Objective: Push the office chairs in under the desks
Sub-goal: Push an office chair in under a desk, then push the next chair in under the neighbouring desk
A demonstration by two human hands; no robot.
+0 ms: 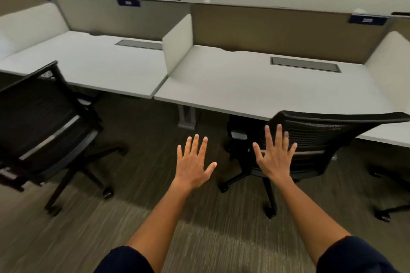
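Both hands are held out in front, fingers spread and palms forward, holding nothing. The left hand (194,159) hangs over bare carpet (155,217), between the two chairs. The right hand (276,155) is in front of the left part of the right chair's mesh back; whether it touches the mesh cannot be told from this view.

The right chair (321,139) stands at the near edge of the right desk (244,80). The top of its back overlaps the desk edge in this view, and the seat, hidden behind the back, may already be partly under. Its base and casters sit on the near side. The left chair (44,117) stands clear of the left desk (99,62), turned at an angle, with its back toward the near left.

The step in hand looks like the push on the right chair. To do it well, both palms should land on the top rail of the back, one to each side of the middle, so the chair rolls straight rather than swivelling. At present the hands sit left of the chair's middle, so a shift to the right seems wise first. A slow, level push is likely best; the arms of the chair may meet the desk edge, and the push should end there. The desk leg (186,115) to the left is clear of the chair's path as far as can be seen. The left chair will need turning to face its desk before it is pushed.
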